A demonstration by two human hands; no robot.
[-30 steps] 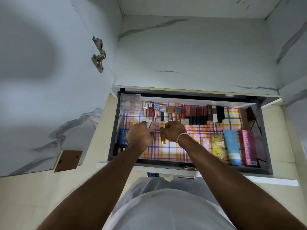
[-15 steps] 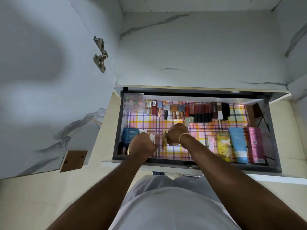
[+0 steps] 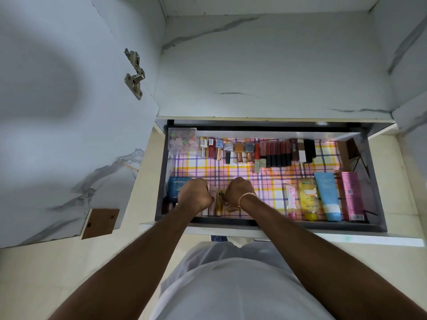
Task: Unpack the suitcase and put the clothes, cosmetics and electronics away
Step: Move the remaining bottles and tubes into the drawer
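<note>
Head cam: cosmetics mostly lined up in the drawer (image 3: 379,199), my left hand (image 3: 195,196) and right hand (image 3: 236,192) curled around small tubes (image 3: 213,199) near-left; clothes, electronics nowhere visible.

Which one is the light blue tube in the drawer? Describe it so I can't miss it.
In the open drawer, look along the front row at the right. The light blue tube lies between a yellow pouch and a pink box; only it has a white cap end.
</note>
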